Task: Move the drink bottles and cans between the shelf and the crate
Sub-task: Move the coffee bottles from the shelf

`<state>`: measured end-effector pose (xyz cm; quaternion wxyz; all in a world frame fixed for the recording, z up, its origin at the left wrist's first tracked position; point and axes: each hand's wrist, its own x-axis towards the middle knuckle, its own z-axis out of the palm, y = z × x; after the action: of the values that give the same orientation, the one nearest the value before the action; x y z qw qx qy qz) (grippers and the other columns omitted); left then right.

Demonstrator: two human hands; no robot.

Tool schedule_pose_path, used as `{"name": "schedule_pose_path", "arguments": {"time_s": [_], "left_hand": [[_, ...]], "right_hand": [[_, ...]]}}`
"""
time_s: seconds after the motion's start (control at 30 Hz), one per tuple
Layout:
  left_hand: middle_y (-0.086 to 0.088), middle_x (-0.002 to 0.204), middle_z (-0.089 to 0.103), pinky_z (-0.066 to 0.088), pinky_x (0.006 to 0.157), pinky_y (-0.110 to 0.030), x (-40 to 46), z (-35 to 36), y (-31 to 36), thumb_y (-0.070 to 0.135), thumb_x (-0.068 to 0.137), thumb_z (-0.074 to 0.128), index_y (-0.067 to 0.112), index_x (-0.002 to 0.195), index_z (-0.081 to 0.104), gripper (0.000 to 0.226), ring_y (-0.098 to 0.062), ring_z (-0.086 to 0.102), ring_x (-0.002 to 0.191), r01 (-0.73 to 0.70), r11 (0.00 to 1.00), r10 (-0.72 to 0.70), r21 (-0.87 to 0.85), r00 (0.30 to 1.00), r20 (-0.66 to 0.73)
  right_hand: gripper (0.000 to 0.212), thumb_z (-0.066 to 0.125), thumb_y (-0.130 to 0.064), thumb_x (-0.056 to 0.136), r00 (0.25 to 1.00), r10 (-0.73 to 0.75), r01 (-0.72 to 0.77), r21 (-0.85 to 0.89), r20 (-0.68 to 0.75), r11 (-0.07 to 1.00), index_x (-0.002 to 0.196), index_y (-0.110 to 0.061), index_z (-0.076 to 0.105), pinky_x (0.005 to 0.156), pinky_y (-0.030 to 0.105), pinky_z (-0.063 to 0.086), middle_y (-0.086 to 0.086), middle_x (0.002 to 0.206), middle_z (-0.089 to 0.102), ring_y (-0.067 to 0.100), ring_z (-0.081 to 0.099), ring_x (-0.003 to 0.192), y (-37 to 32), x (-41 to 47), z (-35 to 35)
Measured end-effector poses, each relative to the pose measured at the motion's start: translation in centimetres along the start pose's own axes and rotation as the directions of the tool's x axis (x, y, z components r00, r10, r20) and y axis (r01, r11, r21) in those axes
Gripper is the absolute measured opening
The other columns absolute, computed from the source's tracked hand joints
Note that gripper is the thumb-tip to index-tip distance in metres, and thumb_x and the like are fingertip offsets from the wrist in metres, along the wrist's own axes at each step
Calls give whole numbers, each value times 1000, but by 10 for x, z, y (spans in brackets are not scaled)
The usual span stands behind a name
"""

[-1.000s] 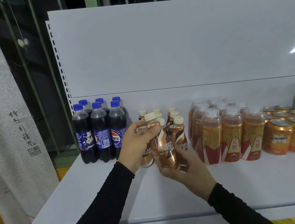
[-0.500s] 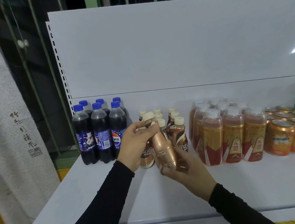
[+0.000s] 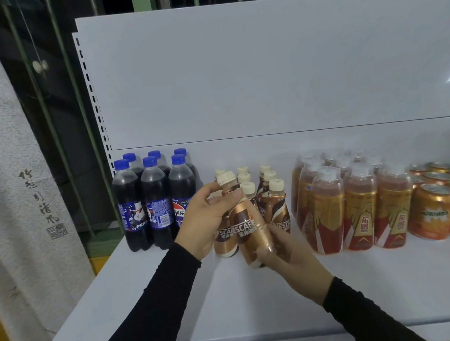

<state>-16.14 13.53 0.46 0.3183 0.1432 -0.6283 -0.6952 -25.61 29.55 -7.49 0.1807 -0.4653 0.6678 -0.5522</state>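
On the shelf (image 3: pixel 149 313), cola bottles (image 3: pixel 155 201) stand left, coffee bottles (image 3: pixel 272 198) in the middle, tea bottles (image 3: pixel 357 202) then cans (image 3: pixel 439 206) right.

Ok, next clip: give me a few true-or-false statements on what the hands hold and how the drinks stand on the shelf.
1. Both hands hold one coffee bottle. True: the left hand grips its neck, the right hand its base.
2. The held bottle stands upright on the shelf. False: it is tilted and held by both hands.
3. The cola bottles have blue caps. True.
4. The orange cans stand left of the cola bottles. False: they are far to the right, past the shrink-wrapped orange bottles.
5. The held bottle has no cap. False: a cream cap is on it.
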Motion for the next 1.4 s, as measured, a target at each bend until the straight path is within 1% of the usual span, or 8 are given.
{"name": "schedule_pose_path", "arguments": {"time_s": [0.2,0.4,0.73,0.8,0.87,0.97,1.2,1.4], "left_hand": [[-7,93,77,60,83,-42,1,0,1,20,83,79,17,119,62,40,-24,75,87,-41,996,42,85,999,-19],[-6,105,76,58,90,-42,0,1,5,18,92,71,23,122,61,32,-23,74,95,-78,990,73,117,996,41],[4,121,66,58,89,-29,-15,4,2,25,78,85,40,148,29,92,-10,69,105,-166,914,106,370,979,177],[10,119,64,57,82,-21,-17,7,4,23,76,87,44,148,22,99,-4,67,103,-170,912,117,373,980,160],[5,120,65,58,85,-27,-14,5,6,22,76,87,44,153,19,105,-11,68,106,-139,927,105,349,988,114],[-12,115,71,61,84,-44,-10,0,14,14,78,83,39,153,26,97,-25,73,101,-30,986,21,166,998,58],[-14,108,74,62,63,-42,-6,3,31,21,69,80,11,144,45,84,-28,75,93,149,975,-137,-166,987,79],[-15,90,74,61,54,-33,-8,5,37,31,72,73,10,92,79,29,-25,73,72,163,977,-143,-138,980,140]], "right_hand": [[74,81,-52,73,994,-32,36,40,-101,999,136,-27,50,89,27,56,-9,118,68,6,66,106,2,4,1],[34,59,-19,91,994,-19,47,261,-109,964,124,-25,54,76,18,55,-10,107,71,5,68,101,-9,6,2],[32,54,-14,97,983,-82,128,294,-164,947,125,-27,51,76,17,54,-22,102,73,4,69,99,-23,9,6],[32,56,-20,94,977,-116,162,266,-179,950,124,-30,49,75,17,54,-22,102,73,4,70,98,-28,10,6],[41,57,-31,89,970,-160,198,216,-181,956,129,-33,47,77,20,55,-22,105,71,7,70,99,-31,11,5],[62,71,-36,83,966,-206,221,87,-154,971,138,-40,42,85,26,55,-19,115,66,9,67,106,-33,12,1],[80,84,-32,76,889,-385,297,-329,-247,897,141,-39,38,99,19,47,-18,130,56,-2,52,119,-44,24,-1],[73,79,-47,77,857,-427,329,-331,-289,884,141,-33,46,96,25,48,-13,122,59,4,55,116,-51,29,-2]]}}
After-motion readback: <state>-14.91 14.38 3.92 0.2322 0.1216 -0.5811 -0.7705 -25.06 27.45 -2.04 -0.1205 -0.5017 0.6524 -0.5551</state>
